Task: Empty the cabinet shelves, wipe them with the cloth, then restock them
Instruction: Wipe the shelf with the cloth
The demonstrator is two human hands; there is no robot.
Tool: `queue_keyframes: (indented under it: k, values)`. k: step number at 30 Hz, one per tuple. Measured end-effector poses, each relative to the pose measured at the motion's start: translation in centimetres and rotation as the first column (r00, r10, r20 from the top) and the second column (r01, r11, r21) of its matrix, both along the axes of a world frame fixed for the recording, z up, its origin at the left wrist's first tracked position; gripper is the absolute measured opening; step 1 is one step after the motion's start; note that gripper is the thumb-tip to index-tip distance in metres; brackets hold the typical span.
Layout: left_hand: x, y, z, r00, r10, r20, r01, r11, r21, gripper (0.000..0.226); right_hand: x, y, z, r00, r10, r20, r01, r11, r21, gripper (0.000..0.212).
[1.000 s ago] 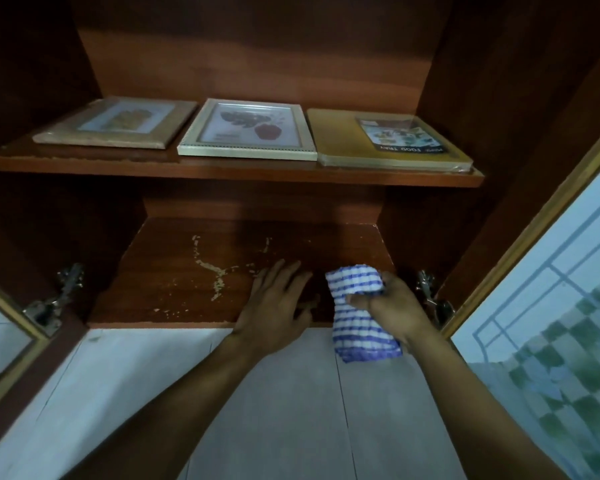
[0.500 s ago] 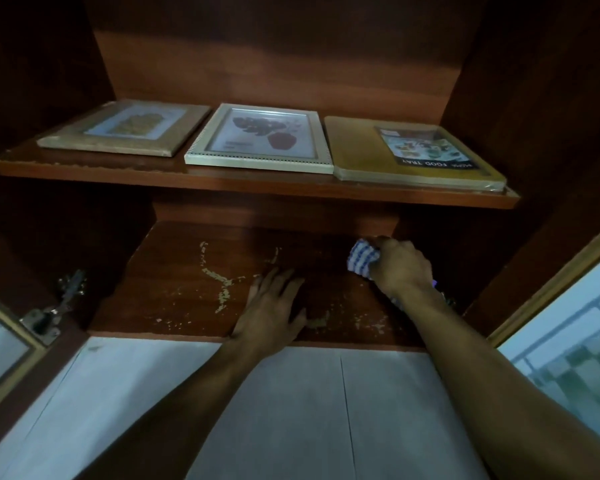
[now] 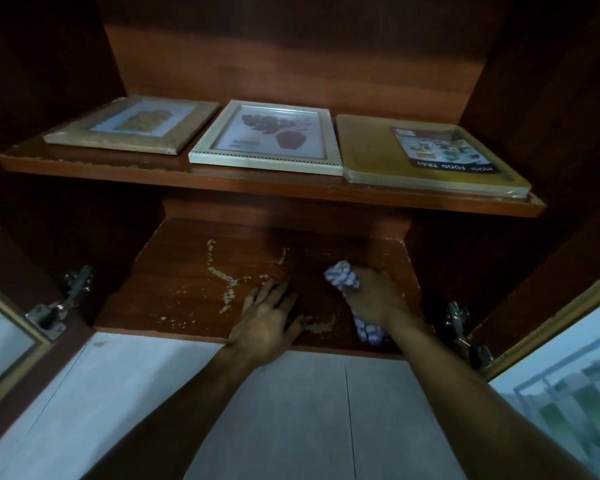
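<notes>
My right hand (image 3: pixel 373 297) grips a blue-and-white checked cloth (image 3: pixel 342 277) and presses it onto the right part of the lower shelf (image 3: pixel 174 289), which is dark wood with pale worn patches. My left hand (image 3: pixel 267 315) lies flat, fingers apart, near the shelf's front edge in the middle. On the upper shelf (image 3: pixel 257 187) lie a wooden picture frame (image 3: pixel 132 126) at left, a pale picture frame (image 3: pixel 267 138) in the middle and a wrapped yellow food tray (image 3: pixel 426 154) at right.
Both cabinet doors stand open: the left door (image 3: pixel 0 337) and the right door (image 3: pixel 551 368), each with metal hinges (image 3: pixel 59 303) at the lower shelf's sides. A white tiled wall (image 3: pixel 291 410) runs below the cabinet.
My right hand carried the cloth from the shelf's front edge deep into the right side, then drew it back a little toward the front. My left hand stayed flat on the shelf.
</notes>
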State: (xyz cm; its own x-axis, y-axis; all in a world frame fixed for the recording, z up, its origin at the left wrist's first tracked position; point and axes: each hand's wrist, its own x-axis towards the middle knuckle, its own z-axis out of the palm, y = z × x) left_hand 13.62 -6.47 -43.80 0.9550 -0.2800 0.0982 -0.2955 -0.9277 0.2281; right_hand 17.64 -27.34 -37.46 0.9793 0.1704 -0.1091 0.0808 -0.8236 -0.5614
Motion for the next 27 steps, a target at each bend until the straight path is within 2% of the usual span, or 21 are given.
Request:
queue_keyframes:
  k: [4, 6, 10, 13, 17, 19, 21, 24, 27]
  values:
    - [-0.1, 0.0, -0.1, 1.0, 0.008, -0.007, -0.008, 1.0, -0.024, 0.088, 2.4, -2.2, 1.6, 0.957, -0.231, 0.177, 0.261, 0.95, -0.171, 0.045]
    - [-0.2, 0.0, -0.1, 1.0, 0.01, -0.016, -0.01, 1.0, -0.021, 0.088, 2.7, -2.6, 1.9, 0.941, -0.291, 0.173, 0.326, 0.916, -0.232, 0.041]
    - [-0.3, 0.2, -0.1, 1.0, -0.002, 0.004, 0.002, 1.0, 0.012, 0.086, 2.6, -2.5, 0.4, 0.948, -0.315, 0.05, 0.319, 0.93, -0.18, 0.036]
    - [-0.4, 0.4, -0.3, 1.0, -0.011, 0.003, 0.011, 1.0, 0.015, 0.086, 1.6, -1.1, -0.6, 0.953, -0.296, 0.067, 0.302, 0.947, -0.114, 0.038]
    - [-0.6, 0.3, -0.4, 1.0, -0.006, 0.03, 0.007, 1.0, -0.021, 0.083, 0.1, 1.5, -1.0, 0.992, -0.128, -0.001, 0.126, 0.984, -0.124, 0.029]
    - [-0.8, 0.7, -0.5, 0.999, -0.021, 0.027, 0.023, 0.997, -0.068, 0.082, 0.4, 1.4, -0.5, 0.994, -0.103, -0.019, 0.1, 0.987, -0.129, 0.022]
    - [-1.1, 1.4, -0.5, 0.999, -0.025, 0.021, 0.027, 0.995, -0.097, 0.083, 1.8, 0.2, 0.6, 0.977, -0.204, 0.067, 0.212, 0.965, -0.154, 0.024]
    - [-1.7, 2.8, -0.8, 1.0, 0.018, -0.004, -0.019, 0.994, -0.112, 0.086, 4.6, -2.9, 1.8, 0.909, -0.379, 0.172, 0.411, 0.883, -0.225, 0.035]
    - [-2.0, 4.0, -1.0, 0.997, 0.072, 0.009, -0.07, 0.988, -0.14, 0.084, 7.4, -5.2, 0.6, 0.898, -0.437, 0.06, 0.431, 0.842, -0.324, 0.05]
